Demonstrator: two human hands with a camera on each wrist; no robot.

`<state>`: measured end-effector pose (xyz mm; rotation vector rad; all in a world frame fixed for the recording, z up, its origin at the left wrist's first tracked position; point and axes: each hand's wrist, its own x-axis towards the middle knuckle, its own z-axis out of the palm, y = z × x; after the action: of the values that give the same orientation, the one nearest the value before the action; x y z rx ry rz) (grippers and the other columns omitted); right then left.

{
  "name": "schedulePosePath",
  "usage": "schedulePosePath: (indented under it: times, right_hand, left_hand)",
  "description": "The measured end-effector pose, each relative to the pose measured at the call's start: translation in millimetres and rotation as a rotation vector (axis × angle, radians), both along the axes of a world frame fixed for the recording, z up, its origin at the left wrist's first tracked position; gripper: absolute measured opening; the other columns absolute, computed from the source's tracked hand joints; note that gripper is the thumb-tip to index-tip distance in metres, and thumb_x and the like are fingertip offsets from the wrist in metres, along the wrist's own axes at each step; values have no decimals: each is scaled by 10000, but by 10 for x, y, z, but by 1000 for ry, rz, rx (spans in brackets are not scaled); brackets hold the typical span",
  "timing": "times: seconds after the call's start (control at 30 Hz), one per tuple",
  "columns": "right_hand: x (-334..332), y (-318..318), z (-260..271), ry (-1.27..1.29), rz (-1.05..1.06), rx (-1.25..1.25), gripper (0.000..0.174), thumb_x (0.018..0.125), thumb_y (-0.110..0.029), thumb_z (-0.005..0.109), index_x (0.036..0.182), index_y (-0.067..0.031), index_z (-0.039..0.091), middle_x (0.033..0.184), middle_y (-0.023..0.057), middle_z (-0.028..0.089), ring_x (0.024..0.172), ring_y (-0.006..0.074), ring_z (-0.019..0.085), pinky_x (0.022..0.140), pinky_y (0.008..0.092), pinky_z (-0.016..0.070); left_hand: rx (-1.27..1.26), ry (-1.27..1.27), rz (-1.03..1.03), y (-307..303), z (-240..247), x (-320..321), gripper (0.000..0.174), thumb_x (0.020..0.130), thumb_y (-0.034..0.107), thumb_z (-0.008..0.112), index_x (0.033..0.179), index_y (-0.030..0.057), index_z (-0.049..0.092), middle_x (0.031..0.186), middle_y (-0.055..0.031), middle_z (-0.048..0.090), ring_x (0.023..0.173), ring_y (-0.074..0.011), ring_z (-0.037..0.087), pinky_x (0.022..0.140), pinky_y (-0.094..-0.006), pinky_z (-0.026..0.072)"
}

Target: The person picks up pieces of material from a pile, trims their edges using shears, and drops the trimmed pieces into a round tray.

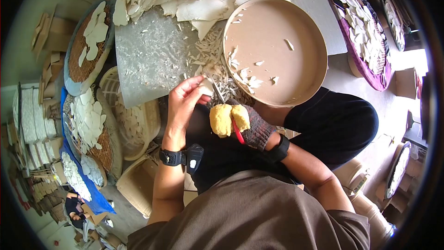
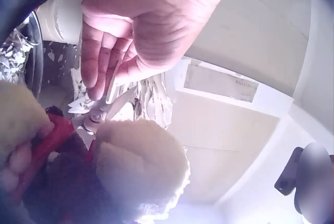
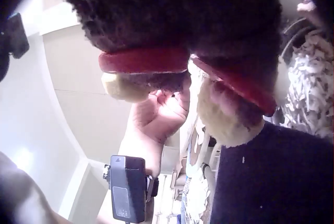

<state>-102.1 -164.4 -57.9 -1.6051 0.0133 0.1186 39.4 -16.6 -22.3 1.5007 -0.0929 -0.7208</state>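
Between thumb and fingers, my left hand (image 1: 185,96) pinches a thin white slice (image 1: 206,88), seen edge-on in the left wrist view. My right hand (image 1: 259,128), in a dark knitted glove, grips scissors (image 1: 238,133) with red handles wrapped in yellow foam padding (image 1: 220,120). The scissor blades (image 2: 121,103) lie right at the slice in the left wrist view. Both hands are over the lap, close to the board's near edge. In the right wrist view, the glove and padding cover much of the left hand's fingers.
A metal board (image 1: 148,60) bears white trimmings (image 1: 206,48), with stacked white slices (image 1: 203,11) behind. A round tan tray (image 1: 286,60) holds a few scraps at right. A plastic basket (image 1: 152,127) and a woven tray (image 1: 108,134) of slices stand left.
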Motion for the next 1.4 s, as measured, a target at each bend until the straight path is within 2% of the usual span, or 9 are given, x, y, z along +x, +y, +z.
schedulePosePath:
  times: [0.07,0.13,0.33,0.7,0.8,1.03,1.2,1.27,1.4]
  right_hand:
    - [20,-48,0,46,54,-26,311,841,-100,679,1131,-32,591,1064,76,650,987,153,626,874,304,495]
    - [-25,-27,-121,134,6,171,301,859,-102,659,1141,-26,588,1083,81,646,997,157,623,883,306,491]
    - [-20,31,-49,64,-37,65,300,784,-195,632,1038,-38,597,981,179,618,945,368,599,817,416,490]
    - [-46,67,13,98,-86,81,307,767,-211,668,1017,-46,603,936,174,638,922,354,619,803,399,493]
    - [-23,-5,69,16,-11,-247,325,763,-235,676,1017,-46,603,906,179,647,887,371,625,777,406,501]
    - [-56,1,87,23,38,-317,420,754,-302,717,1075,-64,590,920,190,654,883,374,632,762,414,506]
    - [-44,1,100,-17,53,-52,403,780,-300,684,1066,-38,576,903,160,651,870,331,648,756,379,502]
    - [21,36,227,-62,139,54,428,770,-288,680,1112,-56,568,946,195,648,897,387,627,765,407,499]
    - [28,118,464,-129,235,-137,481,777,-341,664,1120,-22,551,931,156,645,854,355,645,749,390,502]
  left_hand:
    - [0,-18,-34,-6,19,-15,351,848,81,651,1177,-24,585,869,-74,671,696,-123,627,662,-252,516]
    - [-13,-62,6,-52,0,-31,382,839,78,660,1194,-25,565,855,-67,662,698,-121,617,671,-257,509]
    - [-142,-109,390,-198,-115,-189,255,838,72,665,1061,-9,569,873,-75,660,720,-142,626,685,-261,515]
    - [-95,0,261,-67,-116,-50,159,854,61,656,988,-23,647,841,-94,680,694,-147,656,666,-258,551]
    - [-73,-7,225,-29,-137,0,156,848,52,657,984,-25,647,851,-100,682,694,-146,659,652,-247,552]
    - [-7,-124,179,436,-24,63,135,890,54,591,989,-17,650,874,-117,680,716,-170,665,653,-260,553]
    - [902,-926,295,1671,-19,603,174,804,-20,614,959,21,682,934,-86,675,865,-177,635,792,-284,492]
    - [835,-1038,146,1314,147,603,182,803,-3,625,974,19,683,950,-85,664,885,-200,630,823,-300,484]
    - [303,-619,-97,95,2,415,202,802,107,693,993,44,687,933,-112,634,849,-224,633,804,-309,497]
